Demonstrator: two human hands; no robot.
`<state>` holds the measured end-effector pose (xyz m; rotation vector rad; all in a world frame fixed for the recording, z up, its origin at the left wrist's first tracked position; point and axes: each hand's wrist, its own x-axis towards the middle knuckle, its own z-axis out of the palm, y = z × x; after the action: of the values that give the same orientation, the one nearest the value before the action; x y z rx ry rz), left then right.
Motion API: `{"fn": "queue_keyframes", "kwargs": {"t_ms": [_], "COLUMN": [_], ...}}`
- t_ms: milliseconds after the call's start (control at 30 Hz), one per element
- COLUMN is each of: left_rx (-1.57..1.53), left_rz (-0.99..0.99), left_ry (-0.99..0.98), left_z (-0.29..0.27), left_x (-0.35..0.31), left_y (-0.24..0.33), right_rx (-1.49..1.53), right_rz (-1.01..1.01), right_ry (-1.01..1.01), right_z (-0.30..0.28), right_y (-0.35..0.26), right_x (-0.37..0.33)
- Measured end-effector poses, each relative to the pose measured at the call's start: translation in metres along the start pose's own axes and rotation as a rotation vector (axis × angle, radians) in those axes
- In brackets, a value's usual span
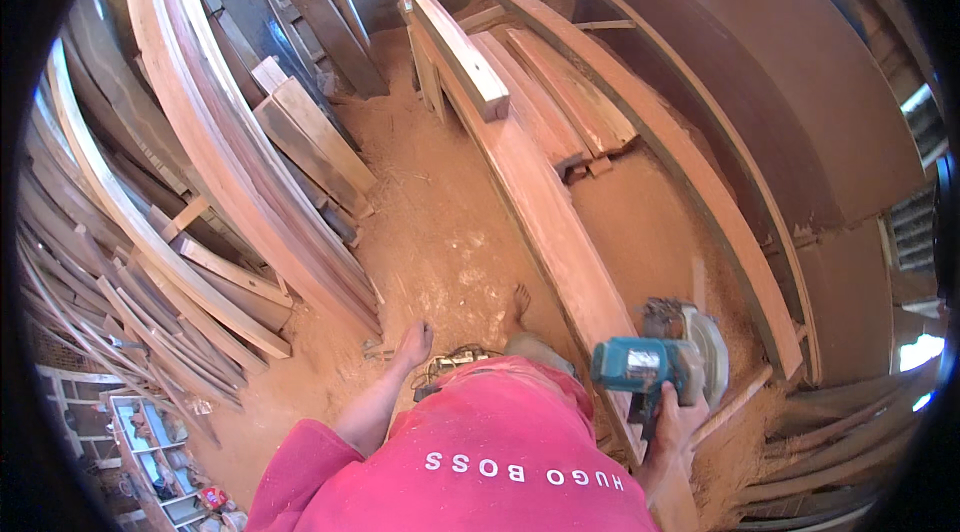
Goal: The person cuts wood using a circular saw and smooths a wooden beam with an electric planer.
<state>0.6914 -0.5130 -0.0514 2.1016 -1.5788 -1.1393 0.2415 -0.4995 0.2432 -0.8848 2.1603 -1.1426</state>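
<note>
Right hand (pixel 679 421) extends forward, grip around circular saw (pixel 637 364) — left hand (pixel 415 343) hangs, grip unclear.

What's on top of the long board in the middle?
A short beam lies on the far end of the board. The saw in the right hand is over its near end. The part beneath both is hidden.

The saw (pixel 640 364) sat at the near end of the long plank (pixel 555 207); a short beam (pixel 462 47) lay on its far end. Timber boards (pixel 225 152) stood left, a panel (pixel 760 82) right.
</note>
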Motion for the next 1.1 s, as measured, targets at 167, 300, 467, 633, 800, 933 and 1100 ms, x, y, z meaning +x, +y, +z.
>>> {"fn": "queue_keyframes", "kwargs": {"t_ms": [167, 300, 467, 633, 800, 933, 1100], "left_rx": [-0.109, -0.094, -0.429, -0.511, -0.485, -0.495, -0.551], "left_rz": [-0.294, -0.348, -0.168, 0.029, -0.034, -0.224, -0.172], "left_ry": [-0.053, 0.111, 0.274, 0.155, -0.097, -0.234, -0.225], "left_z": [-0.064, -0.101, -0.137, -0.180, -0.216, -0.211, -0.199], "left_x": [0.055, 0.099, 0.206, 0.365, 0.481, 0.531, 0.562], "left_y": [0.013, 0.044, 0.074, 0.147, 0.219, 0.258, 0.256], "right_rx": [-0.046, 0.015, -0.082, -0.151, -0.280, -0.356, -0.322], "right_rz": [0.042, -0.011, -0.246, -0.225, -0.202, -0.107, -0.130], "right_ry": [-0.211, -0.389, -0.528, -0.486, -0.505, -0.544, -0.612], "right_z": [0.117, 0.191, 0.285, 0.379, 0.455, 0.491, 0.516], "right_y": [-0.049, -0.127, -0.189, -0.209, -0.220, -0.228, -0.222], "right_x": [0.090, 0.132, 0.161, 0.184, 0.192, 0.198, 0.200]}}
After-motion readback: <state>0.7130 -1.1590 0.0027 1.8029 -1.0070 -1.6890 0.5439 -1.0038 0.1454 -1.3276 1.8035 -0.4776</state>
